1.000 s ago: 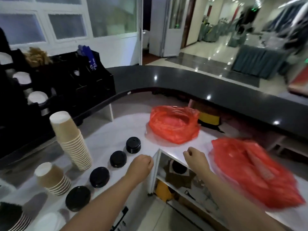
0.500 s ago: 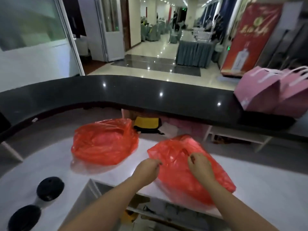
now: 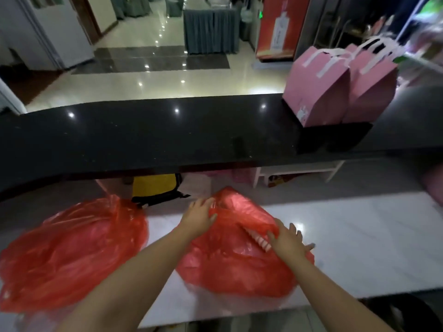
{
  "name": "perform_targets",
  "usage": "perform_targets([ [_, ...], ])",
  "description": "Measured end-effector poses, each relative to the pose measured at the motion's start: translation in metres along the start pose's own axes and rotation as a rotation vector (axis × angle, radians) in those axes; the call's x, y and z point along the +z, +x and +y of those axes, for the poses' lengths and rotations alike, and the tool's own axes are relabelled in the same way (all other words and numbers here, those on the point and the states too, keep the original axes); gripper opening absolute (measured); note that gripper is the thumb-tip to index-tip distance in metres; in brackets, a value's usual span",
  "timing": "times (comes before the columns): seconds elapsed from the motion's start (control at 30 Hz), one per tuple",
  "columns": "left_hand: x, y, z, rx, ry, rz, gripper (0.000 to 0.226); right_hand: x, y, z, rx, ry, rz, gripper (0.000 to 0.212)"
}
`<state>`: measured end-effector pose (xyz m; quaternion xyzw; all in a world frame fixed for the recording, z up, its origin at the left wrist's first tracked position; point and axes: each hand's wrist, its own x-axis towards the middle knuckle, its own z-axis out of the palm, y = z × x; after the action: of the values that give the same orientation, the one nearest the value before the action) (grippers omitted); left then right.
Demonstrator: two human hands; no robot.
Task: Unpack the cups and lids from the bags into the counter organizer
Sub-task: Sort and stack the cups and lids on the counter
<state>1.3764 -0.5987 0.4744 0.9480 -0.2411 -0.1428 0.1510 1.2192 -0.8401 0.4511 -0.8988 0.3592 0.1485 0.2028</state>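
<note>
The room behind was a glossy tiled hall with ceiling lights mirrored in the floor, a grey skirted table [image 3: 211, 29] far back and a red poster stand [image 3: 279, 27] beside it. A black bar top [image 3: 167, 137] curved across the middle, and two pink paper bags [image 3: 340, 85] with white handles stood touching each other at its right end. Below and nearer lay a white counter [image 3: 359, 240]. Something yellow and black [image 3: 155, 188] sat in the gap beyond the counter's far edge, under the bar top.

Two red plastic bags lay on the counter. The left bag [image 3: 72, 250] spread wide toward the left edge, crumpled and untouched. The right bag [image 3: 230, 259] sat near the middle, close to the front edge, just beside the left one.

Both hands were on the right bag. The left hand [image 3: 199, 216] lay on its far left part, fingers mostly straight and reaching into the folds at the top, thumb resting on the film; I could not tell if any plastic was pinched. The right hand [image 3: 287, 243] pressed on the bag's right side with fingers spread and fairly straight, tips pointing to the right.

The film was thin, translucent and wrinkled. Beside the right hand a pale ribbed stack [image 3: 260, 240] showed in the bag, blurred enough that I could not say what it was.
</note>
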Motion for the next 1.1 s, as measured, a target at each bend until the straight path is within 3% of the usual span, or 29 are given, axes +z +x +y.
perform_targets([
  [0.13,0.009,0.032,-0.01,0.05,-0.045,-0.111,0.061,0.003,0.001,0.001,0.028,0.099,0.006,0.046],
  [0.23,0.016,0.053,-0.011,0.134,-0.067,-0.198,0.063,0.016,-0.005,0.001,-0.036,-0.009,0.115,0.049],
  [0.33,0.019,0.073,-0.007,0.256,0.057,-0.254,0.073,0.032,-0.011,0.007,-0.129,-0.136,0.207,0.058],
  [0.53,0.027,0.09,-0.007,0.501,0.328,-0.404,0.098,0.037,-0.004,0.024,-0.383,-0.316,0.218,0.073],
  [0.7,0.031,0.062,-0.026,0.419,0.228,-0.346,0.092,0.022,0.021,0.023,-0.495,-0.36,0.112,0.077],
  [0.9,0.041,0.009,-0.059,0.207,-0.059,-0.232,0.079,-0.004,0.06,-0.004,-0.608,-0.41,-0.028,0.076],
  [1.1,0.04,-0.011,-0.052,0.017,-0.356,0.034,0.021,-0.04,0.071,-0.037,-0.713,-0.418,-0.249,0.094],
])
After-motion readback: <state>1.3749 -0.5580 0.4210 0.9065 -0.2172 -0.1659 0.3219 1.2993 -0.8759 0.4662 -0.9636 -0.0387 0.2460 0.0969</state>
